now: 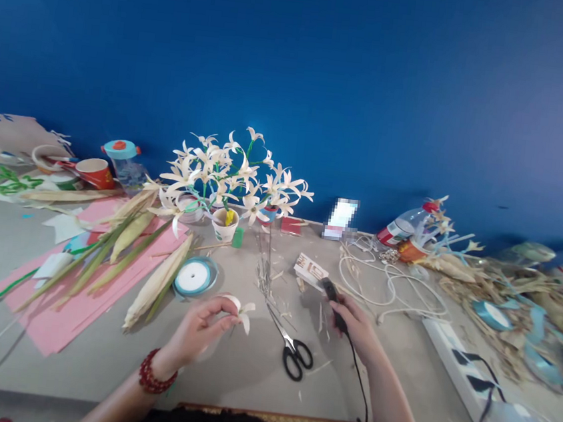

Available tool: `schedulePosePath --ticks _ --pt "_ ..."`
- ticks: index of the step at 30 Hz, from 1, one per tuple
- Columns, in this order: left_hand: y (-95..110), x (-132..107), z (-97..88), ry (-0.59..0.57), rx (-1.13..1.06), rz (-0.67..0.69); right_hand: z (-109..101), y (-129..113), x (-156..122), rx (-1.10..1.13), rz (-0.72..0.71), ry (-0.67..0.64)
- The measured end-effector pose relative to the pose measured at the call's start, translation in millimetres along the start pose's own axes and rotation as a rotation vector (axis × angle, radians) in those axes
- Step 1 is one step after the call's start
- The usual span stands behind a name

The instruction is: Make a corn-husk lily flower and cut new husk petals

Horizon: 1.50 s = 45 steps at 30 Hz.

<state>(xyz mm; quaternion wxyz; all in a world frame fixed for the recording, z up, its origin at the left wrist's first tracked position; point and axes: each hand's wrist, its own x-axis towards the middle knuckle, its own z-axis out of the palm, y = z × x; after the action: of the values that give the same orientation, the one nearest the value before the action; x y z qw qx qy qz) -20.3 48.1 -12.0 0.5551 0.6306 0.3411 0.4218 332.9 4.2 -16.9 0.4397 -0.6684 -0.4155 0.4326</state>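
Between the thumb and fingers of my left hand [209, 321] is a small white flower [245, 314] with pointed petals, like the ones in the cups. My right hand [354, 323] is wrapped round a black corded hand tool [329, 290]; its exact kind is not clear. The tool's front end is at a small white box with brown print [311, 269], and whether they touch I cannot tell. Black-handled scissors [296, 359] lie between my hands, near a bundle of thin wires [267, 280]. A blue-rimmed ribbon spool [193, 275] lies just beyond my left hand.
White flowers [235, 172] stand in cups [223, 230] at the back. Corn husks [158, 282] and pink paper [54, 335] cover the left side. To the right are a white cable [394, 283], a power strip [456, 367], a plastic bottle [400, 227] and dry husks. A lit phone [341, 217] leans at the wall.
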Motion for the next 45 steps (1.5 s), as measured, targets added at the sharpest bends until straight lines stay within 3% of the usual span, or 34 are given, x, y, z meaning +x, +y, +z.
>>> schedulePosePath --ticks 6,13,16,19,23,29,35,45 --pt "-2.4 -0.6 0.9 -0.025 -0.039 -0.002 -4.3 -6.0 -1.8 0.383 0.034 0.006" --pt "1.0 -0.6 3.3 -0.025 -0.051 0.003 -13.2 -18.6 -12.5 0.650 -0.015 0.079" --pt "1.4 1.6 6.5 0.026 -0.032 -0.008 -7.5 -31.2 -23.9 0.512 -0.067 0.101" --pt "4.3 5.0 10.1 0.107 0.070 0.022 11.2 -42.5 -39.1 0.219 -0.232 0.148" --pt "11.8 8.4 12.3 0.183 0.207 0.088 48.8 -49.1 -64.2 0.073 -0.304 0.022" --pt "20.8 7.7 14.0 0.267 0.255 0.036 86.7 -58.1 -91.1 -0.169 -0.396 -0.081" --pt "26.1 5.1 20.5 0.281 0.289 0.104 107.2 -66.1 -94.1 -0.362 -0.678 -0.105" --pt "34.9 2.0 27.2 0.324 0.347 0.237 115.4 -66.9 -92.6 -0.436 -0.716 -0.092"
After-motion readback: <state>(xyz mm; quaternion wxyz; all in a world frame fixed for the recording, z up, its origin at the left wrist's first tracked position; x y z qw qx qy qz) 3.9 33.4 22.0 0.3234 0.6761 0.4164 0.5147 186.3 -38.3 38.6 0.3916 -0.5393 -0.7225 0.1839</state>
